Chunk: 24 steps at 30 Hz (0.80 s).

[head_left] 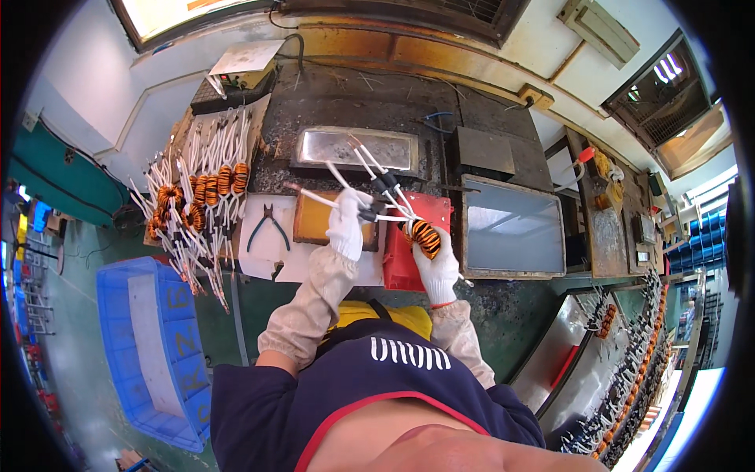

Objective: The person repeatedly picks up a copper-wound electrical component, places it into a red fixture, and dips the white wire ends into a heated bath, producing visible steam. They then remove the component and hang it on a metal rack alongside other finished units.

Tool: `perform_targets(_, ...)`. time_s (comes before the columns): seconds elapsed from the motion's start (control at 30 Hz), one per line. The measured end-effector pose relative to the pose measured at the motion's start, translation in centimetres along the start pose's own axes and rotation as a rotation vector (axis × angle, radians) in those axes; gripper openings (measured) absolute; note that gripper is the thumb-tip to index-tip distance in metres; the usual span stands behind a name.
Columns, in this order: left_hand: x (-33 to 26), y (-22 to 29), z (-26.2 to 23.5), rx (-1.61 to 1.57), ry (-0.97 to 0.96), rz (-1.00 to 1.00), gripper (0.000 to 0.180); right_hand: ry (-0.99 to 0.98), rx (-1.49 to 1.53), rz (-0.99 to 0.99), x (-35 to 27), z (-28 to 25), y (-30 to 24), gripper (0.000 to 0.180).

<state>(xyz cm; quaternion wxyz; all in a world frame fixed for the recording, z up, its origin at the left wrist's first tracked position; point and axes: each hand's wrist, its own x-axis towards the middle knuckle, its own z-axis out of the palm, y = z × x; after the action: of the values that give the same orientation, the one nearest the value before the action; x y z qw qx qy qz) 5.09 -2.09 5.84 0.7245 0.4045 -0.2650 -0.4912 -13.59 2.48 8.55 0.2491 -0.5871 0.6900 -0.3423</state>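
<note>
My right hand (438, 270), in a white glove, is closed around a ring-shaped coil (425, 238) wound in orange and black. White-sleeved leads (370, 163) run up and left from the coil, some with bare coppery ends and black sleeves (385, 182) on them. At the leads my left hand (344, 226), also gloved, has its fingers closed on part of them. Both hands are above the near edge of the bench, over a red box (403, 266) and a tray of amber material (309, 218). Behind the leads lies a rectangular pan with a silvery surface (314, 146).
Many similar coils with white leads (211, 189) are heaped at the left. Pliers (268, 229) lie beside the amber tray, and more pliers (435, 120) lie farther back. A grey-surfaced tray (515, 228) stands at right. A blue crate (149, 354) and racked coils (629, 385) flank me.
</note>
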Motion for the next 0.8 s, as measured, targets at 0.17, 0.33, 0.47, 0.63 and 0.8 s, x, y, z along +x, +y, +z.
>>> perform_targets(0.17,-1.5,1.8,-0.8,0.001,-0.114,-0.092,0.038,-0.102,-0.032,-0.095,1.3,-0.8,1.1,0.051)
perform_targets(0.33,-0.8,-0.2,-3.3,-0.251,0.032,-0.316,0.028,-0.204,-0.086,-0.333,2.4,-2.1,1.2,0.059)
perform_targets(0.47,-2.6,-0.3,-1.7,-0.391,0.119,-0.429,0.018,-0.32,-0.196,-0.372,2.8,-3.9,0.4,0.06)
perform_targets(0.63,-4.0,-2.7,-2.2,-0.305,0.15,-0.518,0.022,-0.374,-0.309,-0.396,3.4,-4.6,0.5,0.057)
perform_targets(0.8,-3.8,-3.0,-2.3,-0.349,0.159,-0.55,0.021,-0.414,-0.329,-0.421,4.0,-4.8,0.3,0.054)
